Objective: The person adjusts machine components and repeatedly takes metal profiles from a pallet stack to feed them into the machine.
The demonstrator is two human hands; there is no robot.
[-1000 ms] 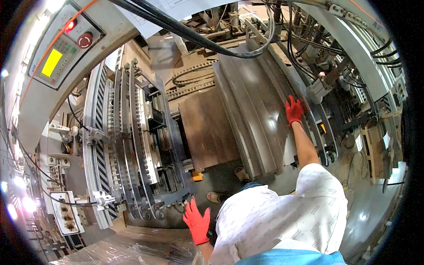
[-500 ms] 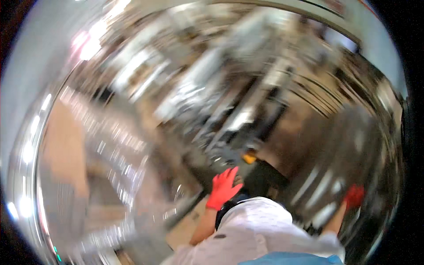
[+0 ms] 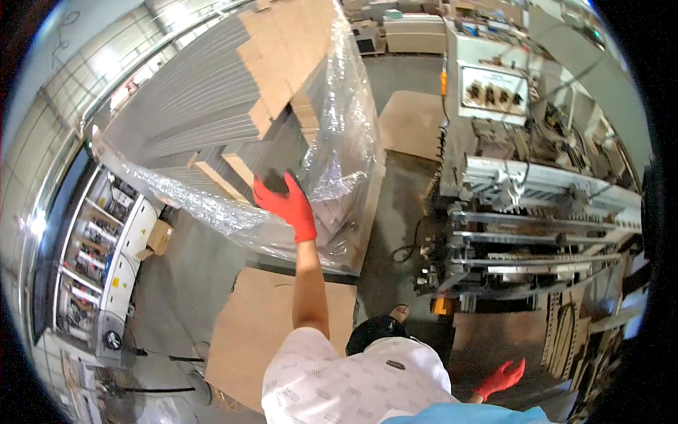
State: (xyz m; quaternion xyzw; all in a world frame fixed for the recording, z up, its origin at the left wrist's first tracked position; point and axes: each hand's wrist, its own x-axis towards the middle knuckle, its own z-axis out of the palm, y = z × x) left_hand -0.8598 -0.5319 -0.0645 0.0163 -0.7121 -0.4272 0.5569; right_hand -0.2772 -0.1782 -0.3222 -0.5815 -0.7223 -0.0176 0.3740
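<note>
Reaching up, the left hand [image 3: 288,205] in a red glove touches the pallet stack [image 3: 240,113] of flat cardboard in clear wrap [image 3: 339,141]; fingers curled, grip unclear. Right hand [image 3: 501,379] hangs low w/ fingers spread, holding nothing. Stack top cut off by the rim. Concrete floor [image 3: 402,212], cardboard sheet [image 3: 282,332], machine [image 3: 537,184] at right. Vs 0.5 s ago: blur gone, view swung from the machine to the stack
</note>
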